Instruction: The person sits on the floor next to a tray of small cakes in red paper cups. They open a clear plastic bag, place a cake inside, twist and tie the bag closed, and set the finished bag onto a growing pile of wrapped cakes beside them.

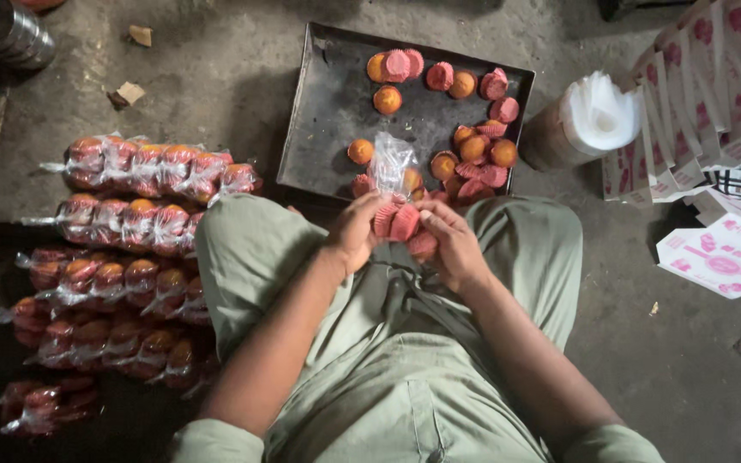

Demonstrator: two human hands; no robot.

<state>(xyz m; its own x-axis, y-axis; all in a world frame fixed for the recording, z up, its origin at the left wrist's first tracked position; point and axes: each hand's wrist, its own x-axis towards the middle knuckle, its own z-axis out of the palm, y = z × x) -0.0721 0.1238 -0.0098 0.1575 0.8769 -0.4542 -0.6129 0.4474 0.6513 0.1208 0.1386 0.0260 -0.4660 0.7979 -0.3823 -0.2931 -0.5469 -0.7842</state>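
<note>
Left hand (355,233): curled shut around a row of small cakes in pink paper cups (396,223), pinching them from the 9 o'clock side.
Right hand (452,244): fingers closed on the same row from 3 o'clock; one more cup sits low by its thumb.
Clear bag (390,163): rising from the cakes toward 12 o'clock, thin and crumpled, mouth not clearly visible.
Risk, grip: the squeeze could crush the soft cups, or the low cake could slip onto the lap.
Risk, bag: the film could tear or fold shut against the row.
Tray (328,111): dark metal at 12 o'clock, holding loose cakes (473,147).
Packed rows (143,167): stacked on the floor at 9 o'clock.
Bag roll (598,120): at 2 o'clock, beside flat pink-and-white cartons (718,257).
</note>
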